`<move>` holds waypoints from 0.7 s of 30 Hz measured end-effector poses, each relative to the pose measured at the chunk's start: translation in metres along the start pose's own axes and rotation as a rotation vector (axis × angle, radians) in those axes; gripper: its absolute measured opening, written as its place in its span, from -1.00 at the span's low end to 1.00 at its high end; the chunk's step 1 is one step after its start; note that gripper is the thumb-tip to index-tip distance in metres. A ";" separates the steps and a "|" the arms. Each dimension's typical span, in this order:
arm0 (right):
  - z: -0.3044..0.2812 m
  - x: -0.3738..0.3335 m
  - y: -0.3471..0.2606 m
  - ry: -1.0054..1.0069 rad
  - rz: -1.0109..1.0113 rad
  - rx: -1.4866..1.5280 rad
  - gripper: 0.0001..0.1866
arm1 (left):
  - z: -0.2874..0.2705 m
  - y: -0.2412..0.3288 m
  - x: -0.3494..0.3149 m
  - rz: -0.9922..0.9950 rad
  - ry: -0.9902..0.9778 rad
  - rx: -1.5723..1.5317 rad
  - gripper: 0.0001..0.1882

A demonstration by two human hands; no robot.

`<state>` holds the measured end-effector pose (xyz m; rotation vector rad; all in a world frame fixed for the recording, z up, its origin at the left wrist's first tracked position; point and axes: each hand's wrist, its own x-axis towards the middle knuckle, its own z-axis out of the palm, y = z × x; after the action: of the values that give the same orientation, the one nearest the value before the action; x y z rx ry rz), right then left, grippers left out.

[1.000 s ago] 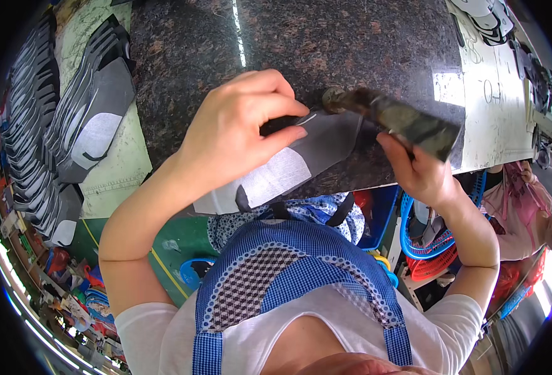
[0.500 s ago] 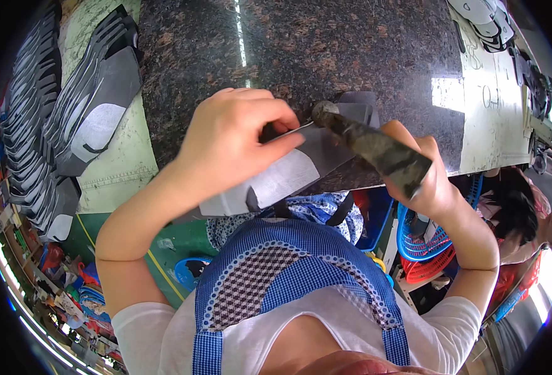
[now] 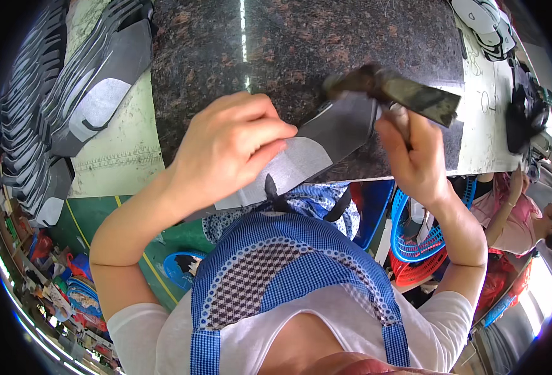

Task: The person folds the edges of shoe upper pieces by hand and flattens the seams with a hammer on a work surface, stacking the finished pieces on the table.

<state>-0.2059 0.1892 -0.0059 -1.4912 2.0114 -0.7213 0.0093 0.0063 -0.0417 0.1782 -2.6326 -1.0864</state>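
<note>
- Grey sheet piece (image 3: 341, 128) with a silver-white patch (image 3: 301, 159) lies aslant at the near edge of the desk (image 3: 288, 37), a dark speckled stone slab, between the two hands.
- Left hand (image 3: 229, 144) is over the patch's left part, its fingers bent, thumb and forefinger drawn close together; whether they pinch anything, I cannot tell.
- Right hand (image 3: 416, 159) has its fingers clenched round the handle of a worn metal hammer (image 3: 413, 97), whose blurred round end is at the grey piece's far edge; contact cannot be made out.
- Handwritten-looking dark marks, large and sketchy, run down the pale board (image 3: 485, 125) on the right.
- Fine ruler-like ticks cross the pale board on the left (image 3: 123, 147) near its front edge.
- Overlapping grey pieces with similar pale patches form a stack (image 3: 110, 81) on the left; a longer row (image 3: 29, 119) fans out beyond it.
- White pieces with dark edging (image 3: 482, 22) lie at the upper right.
- Blue plastic basket (image 3: 407, 244) sits above a red one (image 3: 419, 269) below the desk, near a co-worker in pink (image 3: 513, 225).
</note>
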 end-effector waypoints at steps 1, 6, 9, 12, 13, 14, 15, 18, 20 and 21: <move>0.001 0.003 -0.003 0.056 0.014 0.004 -0.84 | 0.003 0.004 -0.004 -0.023 0.019 0.012 -0.78; 0.001 -0.004 -0.004 -0.043 -0.178 -0.086 -0.87 | 0.011 0.007 -0.004 0.004 0.081 0.034 -0.76; -0.012 0.027 0.005 0.251 0.115 0.052 -0.83 | 0.021 -0.008 0.025 0.118 0.187 0.168 -0.77; -0.003 -0.005 0.016 0.089 -0.201 -0.167 -0.80 | 0.017 -0.009 0.034 0.054 0.140 0.148 -0.80; 0.003 -0.006 0.023 0.083 -0.259 -0.175 -0.76 | 0.008 -0.009 0.038 -0.031 0.085 0.129 -0.79; 0.004 -0.006 0.018 0.121 -0.217 -0.118 -0.80 | -0.006 -0.006 0.037 -0.227 -0.083 -0.048 -0.73; 0.005 -0.002 0.012 0.151 -0.187 -0.051 -0.83 | -0.012 -0.011 0.029 -0.175 -0.140 -0.134 -0.72; -0.005 0.018 0.007 0.183 0.268 0.180 -0.85 | 0.002 -0.008 0.020 0.035 0.080 0.068 -0.73; 0.004 0.008 0.005 0.243 -0.001 0.087 -0.86 | 0.009 0.000 0.017 0.074 0.124 0.206 -0.72; 0.009 0.001 0.005 0.304 -0.270 -0.008 -0.87 | 0.011 0.001 0.015 0.072 0.125 0.203 -0.72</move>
<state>-0.2030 0.1887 -0.0162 -1.7667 2.0469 -1.1095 -0.0084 0.0110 -0.0450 0.1859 -2.6112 -0.7583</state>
